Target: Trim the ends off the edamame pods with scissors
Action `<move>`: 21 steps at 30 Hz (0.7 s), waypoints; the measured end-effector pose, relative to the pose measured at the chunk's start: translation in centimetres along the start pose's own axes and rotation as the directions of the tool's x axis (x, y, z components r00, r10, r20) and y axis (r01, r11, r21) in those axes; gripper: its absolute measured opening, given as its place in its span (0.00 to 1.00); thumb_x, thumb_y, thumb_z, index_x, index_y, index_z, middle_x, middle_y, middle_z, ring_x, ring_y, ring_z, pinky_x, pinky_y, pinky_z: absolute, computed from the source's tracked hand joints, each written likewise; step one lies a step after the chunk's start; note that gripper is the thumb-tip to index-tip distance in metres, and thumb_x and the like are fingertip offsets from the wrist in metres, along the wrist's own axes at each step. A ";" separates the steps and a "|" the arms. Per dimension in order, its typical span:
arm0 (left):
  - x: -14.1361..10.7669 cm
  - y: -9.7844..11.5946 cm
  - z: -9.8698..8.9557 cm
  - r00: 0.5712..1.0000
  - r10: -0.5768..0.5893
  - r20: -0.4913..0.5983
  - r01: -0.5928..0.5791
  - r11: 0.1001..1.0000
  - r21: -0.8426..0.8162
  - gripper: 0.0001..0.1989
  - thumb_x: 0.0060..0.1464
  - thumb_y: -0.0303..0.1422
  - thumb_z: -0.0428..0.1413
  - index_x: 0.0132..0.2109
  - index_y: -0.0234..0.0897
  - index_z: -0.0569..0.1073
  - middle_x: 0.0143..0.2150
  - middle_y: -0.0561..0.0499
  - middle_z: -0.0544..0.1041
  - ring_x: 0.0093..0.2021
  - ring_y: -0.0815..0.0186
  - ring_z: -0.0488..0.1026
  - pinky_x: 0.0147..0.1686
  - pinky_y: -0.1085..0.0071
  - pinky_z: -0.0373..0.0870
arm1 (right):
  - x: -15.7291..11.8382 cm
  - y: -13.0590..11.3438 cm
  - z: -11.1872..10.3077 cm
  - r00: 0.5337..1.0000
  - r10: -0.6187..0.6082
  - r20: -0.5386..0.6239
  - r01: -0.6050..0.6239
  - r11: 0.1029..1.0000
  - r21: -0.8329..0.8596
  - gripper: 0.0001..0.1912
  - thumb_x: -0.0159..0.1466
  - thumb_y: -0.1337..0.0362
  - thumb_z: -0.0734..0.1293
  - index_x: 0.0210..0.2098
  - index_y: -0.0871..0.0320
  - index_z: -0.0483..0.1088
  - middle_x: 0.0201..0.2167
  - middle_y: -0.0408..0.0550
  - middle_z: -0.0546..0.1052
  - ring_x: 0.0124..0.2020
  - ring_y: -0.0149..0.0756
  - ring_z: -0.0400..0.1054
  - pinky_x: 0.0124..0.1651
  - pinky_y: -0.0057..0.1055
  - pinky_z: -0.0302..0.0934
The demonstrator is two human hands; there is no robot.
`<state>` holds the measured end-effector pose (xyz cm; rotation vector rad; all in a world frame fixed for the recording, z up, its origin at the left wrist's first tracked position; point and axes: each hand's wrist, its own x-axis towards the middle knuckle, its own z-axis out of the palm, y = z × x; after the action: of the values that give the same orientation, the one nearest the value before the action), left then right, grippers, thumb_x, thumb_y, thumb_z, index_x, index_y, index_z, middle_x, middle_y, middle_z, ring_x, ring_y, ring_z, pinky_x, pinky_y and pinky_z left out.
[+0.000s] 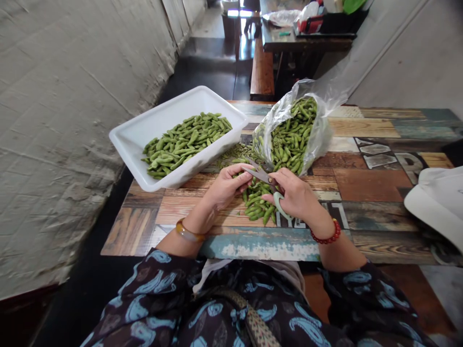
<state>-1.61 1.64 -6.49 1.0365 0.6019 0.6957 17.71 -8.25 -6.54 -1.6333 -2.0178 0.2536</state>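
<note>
My right hand (294,193) grips a pair of scissors (261,175) with pale green handles. The blades are parted and point left, reaching the fingertips of my left hand (230,183). Those left fingers are pinched around a green soybean pod, mostly hidden by them. Beneath both hands lies a loose pile of soybean pods (257,202) on the patterned wooden table (197,205). Small green trimmings (235,153) are scattered just beyond. A white plastic tub (126,140) at the left holds many pods (186,142). Behind my right hand, a clear plastic bag (321,140) lies open, full of pods.
A white cap (436,197) rests at the table's right end. Beyond the table stand a wooden bench (262,72) and another table (278,44) carrying a black tray and plastic packaging. A rough white wall (72,106) runs along the left side.
</note>
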 end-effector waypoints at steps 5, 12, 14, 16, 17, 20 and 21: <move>-0.1 -0.1 -0.1 1.000 0.015 0.020 -0.016 0.998 0.054 0.17 0.47 0.42 0.69 0.38 0.34 0.79 0.22 0.57 0.65 0.20 0.77 0.56 0.19 0.77 0.47 | 0.0 0.1 0.2 0.999 -0.042 -0.007 0.043 0.998 0.041 0.18 0.65 0.54 0.70 0.49 0.57 0.68 0.40 0.50 0.72 0.37 0.42 0.68 0.39 0.37 0.64; -0.5 0.4 0.4 0.999 -0.007 0.036 0.004 0.994 0.105 0.18 0.48 0.43 0.68 0.34 0.32 0.76 0.21 0.57 0.64 0.19 0.77 0.54 0.19 0.77 0.46 | 0.1 0.3 0.5 0.997 -0.078 -0.012 0.079 0.995 0.060 0.11 0.68 0.56 0.67 0.44 0.56 0.68 0.35 0.49 0.71 0.35 0.41 0.67 0.39 0.36 0.64; -0.3 0.7 0.2 1.000 0.017 -0.003 -0.017 0.998 0.061 0.18 0.47 0.43 0.68 0.37 0.33 0.77 0.22 0.57 0.65 0.19 0.77 0.54 0.19 0.77 0.46 | 0.1 0.6 0.6 0.998 -0.061 -0.034 0.062 0.997 0.048 0.12 0.68 0.56 0.67 0.45 0.56 0.68 0.35 0.50 0.71 0.36 0.42 0.67 0.40 0.37 0.64; 0.0 1.2 -0.4 0.996 0.054 -0.072 -0.054 0.999 0.004 0.18 0.46 0.41 0.69 0.41 0.34 0.78 0.22 0.57 0.65 0.19 0.77 0.55 0.19 0.78 0.46 | 0.1 0.8 0.7 0.998 -0.027 -0.061 0.030 0.999 0.041 0.12 0.68 0.56 0.67 0.46 0.56 0.68 0.36 0.50 0.72 0.37 0.43 0.68 0.40 0.37 0.64; 0.1 1.5 -0.7 0.992 0.069 -0.102 -0.072 0.997 -0.020 0.18 0.46 0.40 0.69 0.42 0.35 0.78 0.22 0.57 0.65 0.19 0.77 0.55 0.18 0.78 0.46 | 0.1 1.0 0.8 0.997 -0.012 -0.074 0.015 0.999 0.037 0.12 0.68 0.56 0.67 0.46 0.56 0.68 0.36 0.50 0.72 0.37 0.43 0.68 0.40 0.38 0.65; 0.4 2.1 -1.6 0.986 0.092 -0.140 -0.103 0.992 -0.074 0.15 0.45 0.38 0.68 0.39 0.35 0.78 0.21 0.58 0.63 0.20 0.76 0.55 0.18 0.78 0.47 | 0.2 1.2 1.0 0.993 0.004 -0.115 -0.002 1.000 0.020 0.13 0.68 0.55 0.66 0.47 0.56 0.68 0.36 0.51 0.72 0.38 0.44 0.69 0.41 0.39 0.65; 0.4 2.3 -1.8 0.985 0.093 -0.144 -0.106 0.991 -0.087 0.14 0.45 0.38 0.68 0.37 0.35 0.77 0.21 0.58 0.62 0.20 0.76 0.55 0.18 0.78 0.47 | 0.2 1.3 1.1 0.991 0.002 -0.130 0.000 1.000 0.016 0.13 0.68 0.55 0.66 0.47 0.56 0.68 0.36 0.51 0.72 0.38 0.45 0.69 0.42 0.39 0.66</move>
<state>-3.16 3.68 -5.16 0.9401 0.6356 0.8821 18.25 -7.56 -7.96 -1.5988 -1.9127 0.1580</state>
